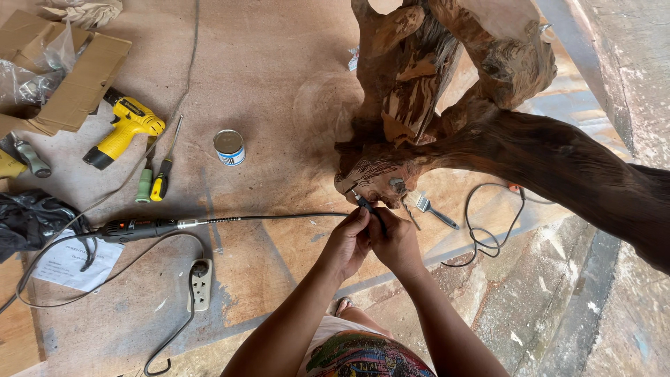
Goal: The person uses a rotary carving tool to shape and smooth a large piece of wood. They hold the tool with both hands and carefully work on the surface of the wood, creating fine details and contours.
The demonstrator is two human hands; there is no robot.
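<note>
While both hands are pressed together, the left hand (347, 241) and right hand (396, 241) wrap tight around a thin black carving tool (366, 204). Its tip touches the bumpy brown root wood (419, 105). A bendy cable (272, 218) joins it to the motor (136, 229) on the floor.

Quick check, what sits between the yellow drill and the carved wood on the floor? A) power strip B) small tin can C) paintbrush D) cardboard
B: the small tin can stands on the floor right of the yellow drill and left of the carved wood.
</note>
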